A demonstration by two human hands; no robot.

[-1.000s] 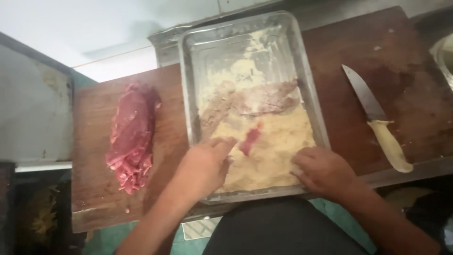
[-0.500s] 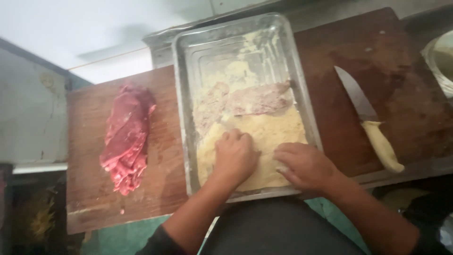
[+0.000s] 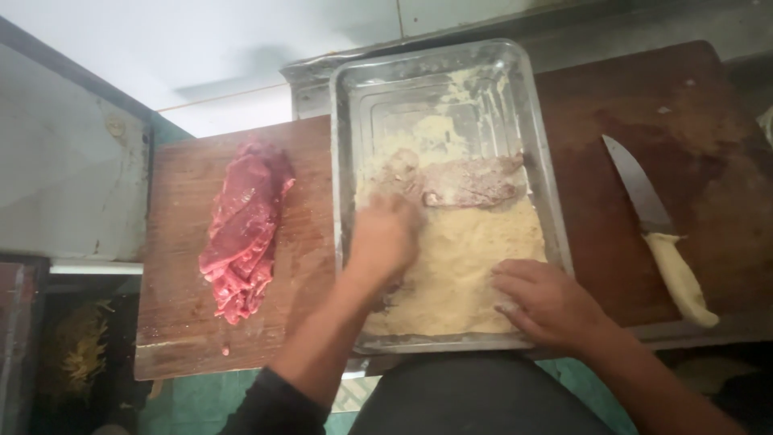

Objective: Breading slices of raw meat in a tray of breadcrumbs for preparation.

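my left hand (image 3: pixel 385 239), centre of the frame, lies palm down with fingers together, pressing into the pale breadcrumbs (image 3: pixel 459 270) that fill the near half of the steel tray (image 3: pixel 345 161); it clamps on nothing that i can see. my right hand (image 3: pixel 547 302), lower right of centre, rests flat with fingers slightly spread at the tray's near right corner, holding no object. just above the left hand lies one crumb-dusted meat slice (image 3: pixel 467 184), stretched across the middle of the tray. step in hand, as i judge it: coating meat in crumbs, pressing the layer down. the next move likely calls for a gentle pinch on the slice's edge to turn it without shedding the crust. count: one tray, one coated slice showing (any more under the crumbs i cannot tell), one heap of raw red meat (image 3: pixel 241 225) at left of the frame, well apart from the tray, on the wooden cutting board (image 3: pixel 181 322); one knife (image 3: pixel 656 229) with a pale handle at right, untouched, on a darker board (image 3: pixel 684 105); two boards in all.
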